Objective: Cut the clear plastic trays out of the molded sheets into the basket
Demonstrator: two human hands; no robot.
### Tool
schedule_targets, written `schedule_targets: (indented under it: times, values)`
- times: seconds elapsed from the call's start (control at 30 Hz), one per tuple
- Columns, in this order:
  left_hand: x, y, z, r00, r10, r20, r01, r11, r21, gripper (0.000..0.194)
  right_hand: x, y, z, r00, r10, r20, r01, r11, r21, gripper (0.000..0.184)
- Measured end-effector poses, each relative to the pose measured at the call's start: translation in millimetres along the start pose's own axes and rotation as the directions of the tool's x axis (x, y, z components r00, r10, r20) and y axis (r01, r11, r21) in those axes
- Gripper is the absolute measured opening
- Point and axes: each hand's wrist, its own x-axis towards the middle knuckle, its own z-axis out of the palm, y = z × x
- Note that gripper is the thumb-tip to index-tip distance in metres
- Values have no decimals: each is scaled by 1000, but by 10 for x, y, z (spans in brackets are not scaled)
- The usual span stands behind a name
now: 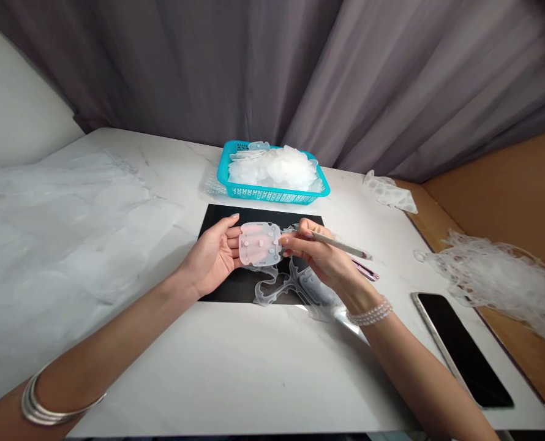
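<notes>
A translucent, milky-white moulded sheet (260,244) with small raised nubs and slots is held up over a black mat (221,214). My left hand (215,254) supports it from the left, its fingers behind the sheet and showing pinkish through it; the thumb stays off to the side. At the right edge, fingers of my right hand (316,251) touch the sheet. That hand also grips a slim, pale, pen-like tool (341,244), whose working tip I cannot make out. Below, clear trimmed offcuts (272,289) lie on the mat, partly hidden by my right hand.
A blue basket (272,195) heaped with translucent pieces stands behind the mat. Translucent sheets (70,245) cover the left side. On the right lie a phone (460,349), a pink-handled item (367,269), a small offcut (389,191) and a pile of offcuts (502,282).
</notes>
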Motion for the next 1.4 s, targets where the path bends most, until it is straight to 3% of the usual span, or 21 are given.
schedule_targets:
  times: [0.2,0.33,0.4,0.47,0.53,0.67,0.83,1.1,1.4]
  values:
    - [2,-12,-25,1000,-20,5,20,1000,-2,51,52,3,-73,993,-106,-44,106,994,1,42]
    - [-6,-47,-45,999,-30,12,31,999,-20,52,11,-7,-32,918,-367,-152,326,914,-243,42]
    - [-17,-57,-37,996,-67,66,70,997,-41,54,-42,-15,28,906,-417,-73,361,850,-384,42]
    - [-27,-59,-23,985,-96,141,106,992,-62,57,-88,-28,78,924,-380,47,358,815,-456,40]
    - [-32,-54,-12,980,-103,173,117,990,-76,57,-100,-44,85,930,-359,80,355,818,-452,39]
    - [-25,-44,-4,986,-108,129,121,988,-93,56,-16,-40,-36,910,-402,-104,354,882,-311,38]
    - [-13,-45,-15,983,-117,142,130,988,-86,55,83,37,-167,933,-272,-236,242,959,-151,38]
    - [-10,-33,-26,978,-129,163,141,988,-68,58,54,0,-144,962,-155,-225,134,986,-103,39]
    - [-34,-31,-14,976,-144,166,158,984,-76,56,22,1,-84,995,-28,-97,23,999,-48,46]
